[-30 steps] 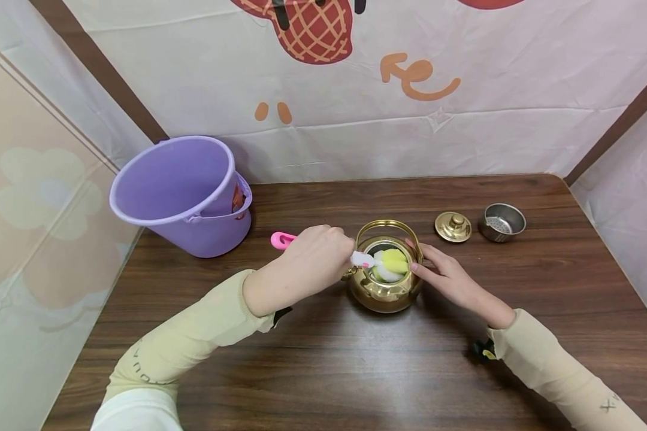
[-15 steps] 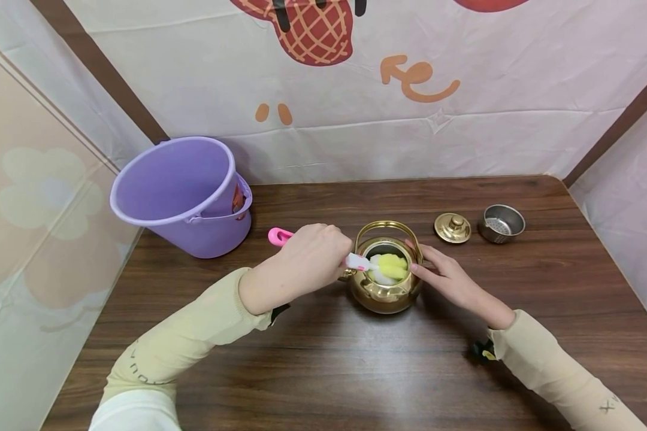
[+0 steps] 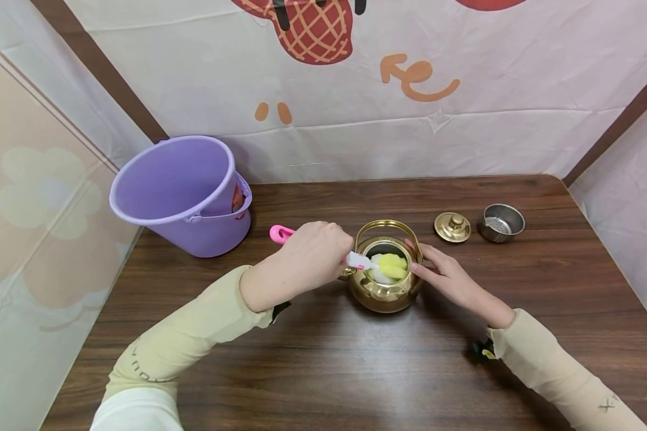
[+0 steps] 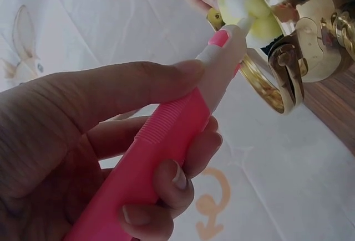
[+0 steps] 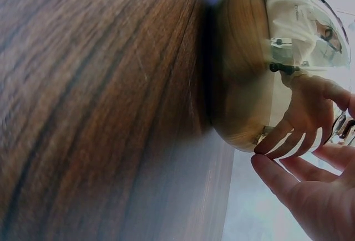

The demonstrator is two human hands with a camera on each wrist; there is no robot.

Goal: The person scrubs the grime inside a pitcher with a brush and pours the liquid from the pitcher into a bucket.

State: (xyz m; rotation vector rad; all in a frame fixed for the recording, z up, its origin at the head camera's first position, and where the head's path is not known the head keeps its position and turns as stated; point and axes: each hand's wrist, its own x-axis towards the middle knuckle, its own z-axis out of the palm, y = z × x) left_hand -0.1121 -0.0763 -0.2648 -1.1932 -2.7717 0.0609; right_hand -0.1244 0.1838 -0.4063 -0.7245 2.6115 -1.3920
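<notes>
My left hand [image 3: 315, 254] grips the pink and white handle of a sponge brush [image 4: 166, 136], thumb along the top and fingers curled beneath. Its yellow and white sponge head [image 3: 390, 266] sits in the round mouth of a shiny gold kettle [image 3: 385, 297]. The kettle stands upright on the table, its hoop handle raised behind the mouth. On the kettle's right side lies my right hand [image 3: 447, 278], thumb by the rim. The right wrist view shows its fingers [image 5: 277, 177] fairly straight, with fingertips touching the kettle wall. The lower part of the sponge is hidden inside.
Behind the kettle to the right lie a gold lid [image 3: 452, 227] and a small metal strainer cup [image 3: 501, 222] with a perforated bottom. A purple bucket [image 3: 210, 233] stands at the back left. A printed cloth wall [image 3: 356, 143] borders the brown wooden table [image 3: 356, 377].
My left hand has shifted slightly left with the brush, and the sponge head has moved and turned a little in the kettle's mouth. The right hand and kettle have stayed in place.
</notes>
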